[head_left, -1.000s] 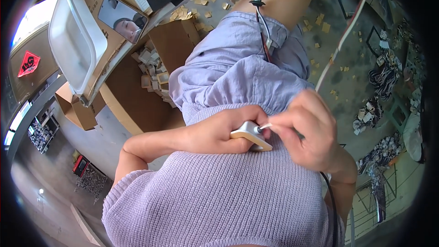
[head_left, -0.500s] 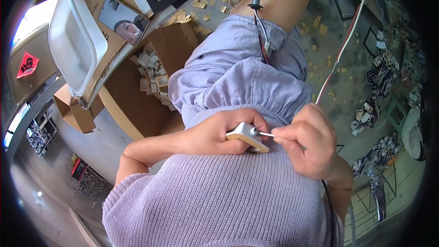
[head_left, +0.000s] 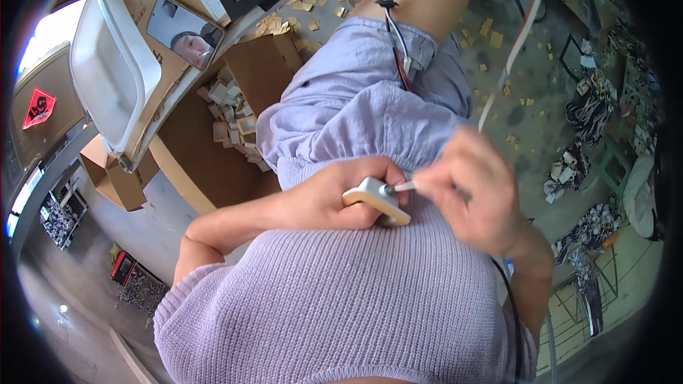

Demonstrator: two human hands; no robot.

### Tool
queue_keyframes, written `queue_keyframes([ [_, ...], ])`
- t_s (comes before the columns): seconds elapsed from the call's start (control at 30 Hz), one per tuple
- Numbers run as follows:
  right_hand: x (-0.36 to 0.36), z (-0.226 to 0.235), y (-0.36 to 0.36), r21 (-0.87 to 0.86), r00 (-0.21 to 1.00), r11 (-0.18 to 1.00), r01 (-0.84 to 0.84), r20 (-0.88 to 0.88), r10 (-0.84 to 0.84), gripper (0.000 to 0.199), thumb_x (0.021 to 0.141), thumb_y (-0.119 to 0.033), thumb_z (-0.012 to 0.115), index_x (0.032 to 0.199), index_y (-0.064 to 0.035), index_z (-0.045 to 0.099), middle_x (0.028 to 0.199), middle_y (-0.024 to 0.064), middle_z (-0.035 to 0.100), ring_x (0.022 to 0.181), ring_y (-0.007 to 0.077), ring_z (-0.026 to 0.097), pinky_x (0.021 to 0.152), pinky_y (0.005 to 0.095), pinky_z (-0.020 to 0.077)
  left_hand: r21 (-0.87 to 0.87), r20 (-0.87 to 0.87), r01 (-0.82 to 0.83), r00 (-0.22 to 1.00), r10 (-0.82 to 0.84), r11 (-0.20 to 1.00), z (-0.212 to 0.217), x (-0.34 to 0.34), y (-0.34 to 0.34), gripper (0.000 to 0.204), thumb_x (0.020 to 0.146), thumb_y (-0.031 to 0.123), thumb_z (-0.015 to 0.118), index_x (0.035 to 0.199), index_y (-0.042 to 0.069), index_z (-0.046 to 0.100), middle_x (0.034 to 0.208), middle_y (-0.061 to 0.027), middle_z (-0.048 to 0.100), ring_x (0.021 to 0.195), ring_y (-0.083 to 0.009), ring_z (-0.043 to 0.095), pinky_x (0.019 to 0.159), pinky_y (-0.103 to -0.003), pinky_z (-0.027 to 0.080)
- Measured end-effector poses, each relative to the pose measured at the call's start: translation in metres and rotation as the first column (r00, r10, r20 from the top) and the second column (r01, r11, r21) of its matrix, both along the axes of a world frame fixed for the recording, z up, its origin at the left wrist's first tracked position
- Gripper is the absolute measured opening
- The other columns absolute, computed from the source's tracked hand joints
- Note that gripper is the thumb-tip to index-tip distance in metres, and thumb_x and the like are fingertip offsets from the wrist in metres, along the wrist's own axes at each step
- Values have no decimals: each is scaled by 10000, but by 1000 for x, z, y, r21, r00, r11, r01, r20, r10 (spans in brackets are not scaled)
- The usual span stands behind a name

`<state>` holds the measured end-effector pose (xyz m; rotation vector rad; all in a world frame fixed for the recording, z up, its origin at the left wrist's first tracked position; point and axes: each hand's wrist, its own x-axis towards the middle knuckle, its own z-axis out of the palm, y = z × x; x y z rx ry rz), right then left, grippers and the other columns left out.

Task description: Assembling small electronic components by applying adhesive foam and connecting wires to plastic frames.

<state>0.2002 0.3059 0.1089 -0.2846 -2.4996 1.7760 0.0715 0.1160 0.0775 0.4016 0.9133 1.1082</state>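
Observation:
My left hand (head_left: 331, 192) is wrapped round a small white housing (head_left: 370, 186) with a tan, flat base, held in front of my sweater. From a dark round collar on the housing's right side comes a short stretch of white wire (head_left: 405, 186). My right hand (head_left: 480, 195), smeared by motion, pinches this stretch between thumb and fingers. A long pale wire (head_left: 523, 39) rises from behind the right hand toward the upper right. Its exact link to the pinched piece is hidden by the fingers.
An open cardboard box (head_left: 181, 179) with several small white pieces (head_left: 231, 110) stands at the left. Beyond it are a white plastic tray (head_left: 107, 64) and a phone (head_left: 186, 34). A cable (head_left: 387, 1) hangs over my lap. Wire bundles (head_left: 596, 110) lie at the right.
My right hand has lifted slightly and turned, still pinching the wire, and now looks blurred. The pale wire has swung left. The left hand keeps its hold on the housing.

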Motion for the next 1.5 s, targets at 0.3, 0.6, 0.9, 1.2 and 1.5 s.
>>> queue_keyframes([
  [0.3, -14, -2, -1, 18, 999, 1000, -12, -35, 13, 116, 735, 3, 695, 756, -18, 583, 725, 98, 488, 662, 288, 521, 598, 379, 429, 62, 25, 10, 1000, -12, 998, -2, 2, 4, 286, 859, 101, 551, 1126, 2, 534, 1026, -67, 619, 965, -142, 596, 855, -291, 474],
  [0.6, -29, -9, 5, 25, 997, 996, -81, 2, 81, 129, 704, 8, 704, 745, -19, 585, 735, 104, 505, 677, 269, 539, 599, 368, 431, 24, 19, 71, 997, -71, 997, -7, 0, 9, 253, 865, 65, 538, 1111, 5, 542, 1020, -63, 628, 960, -128, 595, 852, -279, 476],
  [0.9, -18, -6, 12, 322, 928, 889, -324, -75, 365, 278, 730, -106, 684, 1004, -65, 670, 909, 32, 576, 789, 211, 584, 678, 336, 471, 53, -6, 18, 1000, -18, 998, -14, 5, 4, 288, 895, 133, 561, 1148, -2, 528, 970, -41, 609, 905, -101, 569, 800, -268, 467],
  [1.2, -85, -8, 53, 798, 962, 591, -116, -58, 268, 194, 745, -170, 708, 876, -84, 594, 913, 71, 575, 800, 272, 618, 678, 384, 498, -54, -139, -199, 972, 190, 978, -22, -54, 57, 384, 893, 231, 559, 1224, 47, 493, 1048, -56, 585, 945, -143, 580, 815, -292, 482],
  [1.5, -69, -24, -11, 408, 928, 837, 364, -230, -292, 225, 773, -148, 774, 926, -38, 650, 779, 80, 627, 644, 246, 600, 587, 369, 479, 169, -86, -530, 832, 548, 831, -26, -65, 73, 430, 897, 186, 464, 1312, 99, 391, 1117, -50, 505, 1076, -156, 533, 900, -339, 483],
])
